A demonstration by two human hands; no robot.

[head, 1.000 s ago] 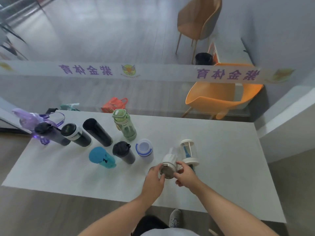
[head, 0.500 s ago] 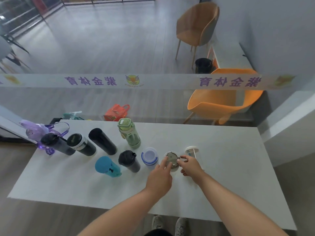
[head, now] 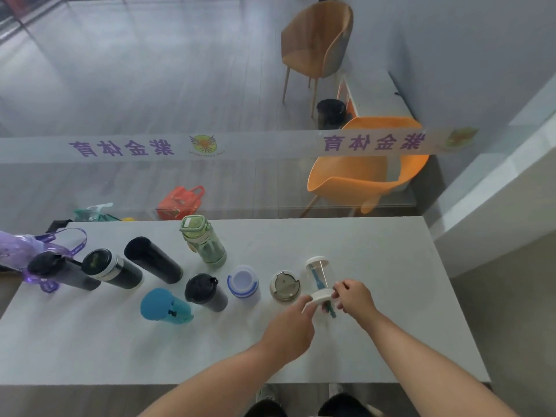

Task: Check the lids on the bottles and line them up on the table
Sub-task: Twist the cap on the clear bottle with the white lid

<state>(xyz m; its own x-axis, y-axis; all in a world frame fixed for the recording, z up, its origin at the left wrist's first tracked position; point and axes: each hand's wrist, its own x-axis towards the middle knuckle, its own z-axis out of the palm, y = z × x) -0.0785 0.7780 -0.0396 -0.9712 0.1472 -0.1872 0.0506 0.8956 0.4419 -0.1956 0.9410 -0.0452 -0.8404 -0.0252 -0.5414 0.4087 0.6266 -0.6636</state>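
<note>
A clear bottle (head: pixel 318 273) with white ends and a teal strap is tipped toward me at the right end of the row. My right hand (head: pixel 353 297) grips its white lid (head: pixel 321 296), and the fingers of my left hand (head: pixel 290 323) pinch the lid's left edge. To its left, upright in a row, stand a grey-lidded bottle (head: pixel 285 286), a white bottle with a blue-ringed lid (head: pixel 243 281), a black cup (head: pixel 207 292) and a teal bottle (head: pixel 165 305). Behind them are a green bottle (head: pixel 204 245), three dark flasks (head: pixel 153 263) and a purple bottle (head: pixel 15 248).
The white table (head: pixel 391 296) ends in a front edge near my feet. A glass partition with a lettered band rises behind its far edge. Beyond the glass are an orange chair (head: pixel 367 176), a tan chair (head: pixel 319 40) and a red bag (head: pixel 180 201).
Both hands set the grey-lidded bottle upright next to the blue-ringed one and let go. They moved right onto the clear bottle, which now tilts toward me.
</note>
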